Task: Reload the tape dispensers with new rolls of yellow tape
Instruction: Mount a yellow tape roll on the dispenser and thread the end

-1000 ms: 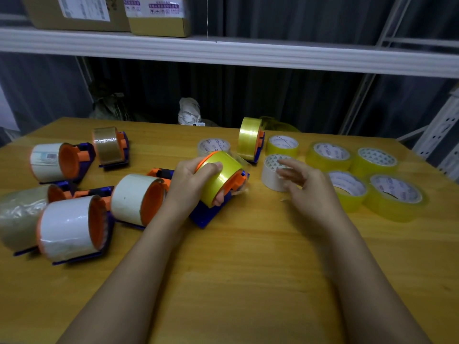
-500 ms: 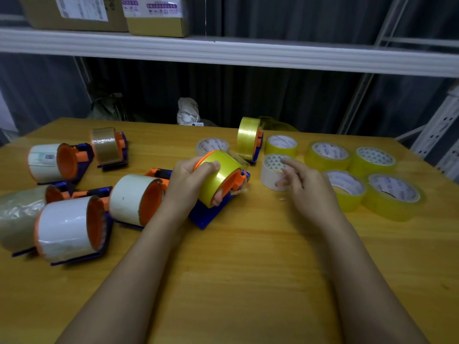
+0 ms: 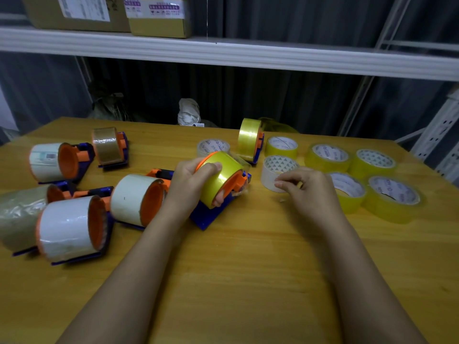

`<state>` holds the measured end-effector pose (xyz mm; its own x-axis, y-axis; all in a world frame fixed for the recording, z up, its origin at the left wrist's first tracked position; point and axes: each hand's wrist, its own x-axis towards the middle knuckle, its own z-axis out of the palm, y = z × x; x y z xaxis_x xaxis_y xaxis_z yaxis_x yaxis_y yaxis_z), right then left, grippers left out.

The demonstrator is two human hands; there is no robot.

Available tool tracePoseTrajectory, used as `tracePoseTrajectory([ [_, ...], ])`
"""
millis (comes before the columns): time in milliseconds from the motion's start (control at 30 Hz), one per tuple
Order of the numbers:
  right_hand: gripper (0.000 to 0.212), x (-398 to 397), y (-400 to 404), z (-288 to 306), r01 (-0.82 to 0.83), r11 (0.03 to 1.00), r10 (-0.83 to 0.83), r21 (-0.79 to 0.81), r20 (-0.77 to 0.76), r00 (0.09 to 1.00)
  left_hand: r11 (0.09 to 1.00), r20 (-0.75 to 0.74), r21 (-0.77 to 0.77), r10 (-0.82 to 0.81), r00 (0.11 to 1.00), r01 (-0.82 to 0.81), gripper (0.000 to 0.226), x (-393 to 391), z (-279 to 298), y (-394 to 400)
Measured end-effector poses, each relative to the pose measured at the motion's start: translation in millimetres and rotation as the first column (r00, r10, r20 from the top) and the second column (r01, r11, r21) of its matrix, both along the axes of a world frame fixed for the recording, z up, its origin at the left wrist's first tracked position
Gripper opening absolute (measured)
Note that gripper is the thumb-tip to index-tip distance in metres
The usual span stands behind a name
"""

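Note:
A new yellow tape roll [image 3: 224, 173] sits on the orange hub of a blue dispenser [image 3: 211, 217] at the table's middle. My left hand [image 3: 190, 186] grips that roll from the left, thumb on top and fingers under it. My right hand [image 3: 313, 192] hovers just right of it, fingers curled against the thumb in front of a white roll [image 3: 274, 167]; I see nothing between them. A second dispenser with a yellow roll [image 3: 249, 139] stands upright behind. Several loose yellow rolls [image 3: 395, 197] lie flat at the right.
Several dispensers with white [image 3: 67, 227] or brown [image 3: 108, 145] rolls lie at the left of the wooden table [image 3: 248, 269]. A pale roll [image 3: 213, 146] lies behind my left hand. A small tape scrap [image 3: 282, 200] lies by my right hand. A shelf [image 3: 223, 53] with boxes runs overhead.
My right hand's fingers were straight over the white roll; they have curled in against the thumb and drawn slightly back. My left hand has kept its hold on the yellow roll.

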<state>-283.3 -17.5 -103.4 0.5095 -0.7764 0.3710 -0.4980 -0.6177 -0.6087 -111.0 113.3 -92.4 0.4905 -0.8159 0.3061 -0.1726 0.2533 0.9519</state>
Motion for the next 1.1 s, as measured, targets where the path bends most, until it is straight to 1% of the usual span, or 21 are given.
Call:
tracePoseTrajectory([
  [67,0.037,0.3,0.0,-1.1,-0.041,0.997,0.033,-0.061,-0.126,0.992,1.0,0.001,0.003,0.018,1.0,-0.018,0.023,-1.0,0.9,0.7],
  [100,0.042,0.2,0.9,-1.1,-0.039,0.996,0.026,-0.079,-0.158,0.987,1.0,0.0,0.003,0.022,1.0,-0.022,0.024,-1.4,1.5,0.8],
  [133,0.041,0.1,0.7,-1.9,-0.025,0.996,0.012,-0.085,-0.158,0.987,1.0,0.002,0.002,0.027,1.0,-0.027,0.025,-2.2,2.3,1.1],
  [233,0.025,1.0,-1.7,-3.5,0.003,0.998,-0.008,-0.056,-0.102,0.995,0.999,0.004,0.001,0.043,0.999,-0.043,0.027,-3.6,3.9,1.5],
  [300,0.027,1.9,-2.8,-4.1,0.014,0.999,-0.017,-0.04,-0.076,0.997,0.999,0.005,0.001,0.045,0.999,-0.045,0.027,-4.3,4.3,1.9],
  [333,0.022,2.4,-4.2,-5.4,0.017,0.998,-0.02,-0.054,-0.053,0.998,0.999,0.002,0.002,0.04,0.999,-0.04,0.026,-4.0,3.8,2.0],
  [367,0.009,3.5,-2.9,-4.2,0.015,0.999,-0.017,-0.045,-0.035,0.999,0.999,-0.003,0.005,0.031,1.0,-0.031,0.025,-3.6,3.4,2.1],
  [400,0.011,3.3,-1.7,-4.6,0.01,0.999,-0.011,-0.037,-0.028,1.0,1.0,-0.01,0.007,0.025,1.0,-0.025,0.023,-2.7,2.9,2.4],
  [433,0.024,3.0,0.0,-4.8,0.001,1.0,-0.002,-0.021,-0.023,1.0,1.0,-0.016,0.009,0.021,1.0,-0.02,0.023,-1.9,2.4,2.5],
  [467,0.03,2.2,-1.2,-5.8,-0.013,1.0,0.013,-0.019,-0.007,1.0,1.0,-0.018,0.008,0.018,1.0,-0.018,0.023,-1.7,2.4,2.6],
  [500,0.027,2.4,-0.7,-4.7,-0.018,0.999,0.019,-0.033,0.015,1.0,1.0,-0.015,0.007,0.017,1.0,-0.016,0.024,-1.7,2.7,2.5],
  [567,0.011,3.5,2.0,-1.3,-0.03,0.999,0.032,-0.032,0.05,0.998,1.0,-0.001,0.008,0.018,1.0,-0.018,0.025,-2.4,3.6,2.7],
  [633,0.018,4.1,2.3,-1.6,-0.048,0.998,0.051,-0.042,0.084,0.995,1.0,0.007,0.007,0.014,1.0,-0.014,0.023,-3.0,4.3,2.9],
  [700,0.012,4.2,2.7,-1.2,-0.064,0.997,0.069,-0.051,0.099,0.993,1.0,0.018,0.006,0.022,1.0,-0.022,0.024,-3.6,4.8,3.3],
  [767,0.038,2.8,4.8,-1.8,-0.088,0.996,0.09,-0.034,0.074,0.993,0.999,0.023,0.003,0.033,0.999,-0.033,0.025,-4.3,5.2,3.6],
  [833,0.046,3.0,5.8,-1.4,-0.071,0.997,0.072,-0.013,0.047,0.996,0.999,0.02,0.0,0.034,0.999,-0.034,0.025,-4.9,5.6,3.5],
  [900,0.043,4.1,6.3,-1.5,-0.034,0.999,0.035,-0.021,0.062,0.997,0.999,0.022,0.003,0.037,0.999,-0.037,0.025,-4.6,5.5,3.7],
  [967,0.04,5.4,6.6,0.3,0.007,0.999,-0.001,-0.039,0.14,0.99,0.999,0.024,0.003,0.035,0.999,-0.035,0.024,-4.0,5.2,3.9],
  [1033,0.038,4.1,5.0,2.0,-0.013,0.999,0.023,-0.043,0.223,0.975,1.0,0.02,0.002,0.025,0.999,-0.026,0.024,-4.0,5.3,3.9],
  [1067,0.037,3.2,4.9,2.0,-0.041,0.998,0.048,-0.039,0.212,0.976,1.0,0.021,0.002,0.024,0.999,-0.024,0.025,-4.2,5.3,3.7],
  [1100,0.032,2.8,4.6,0.9,-0.066,0.997,0.07,-0.026,0.155,0.986,1.0,0.025,0.002,0.025,0.999,-0.025,0.025,-4.6,5.5,3.6],
])
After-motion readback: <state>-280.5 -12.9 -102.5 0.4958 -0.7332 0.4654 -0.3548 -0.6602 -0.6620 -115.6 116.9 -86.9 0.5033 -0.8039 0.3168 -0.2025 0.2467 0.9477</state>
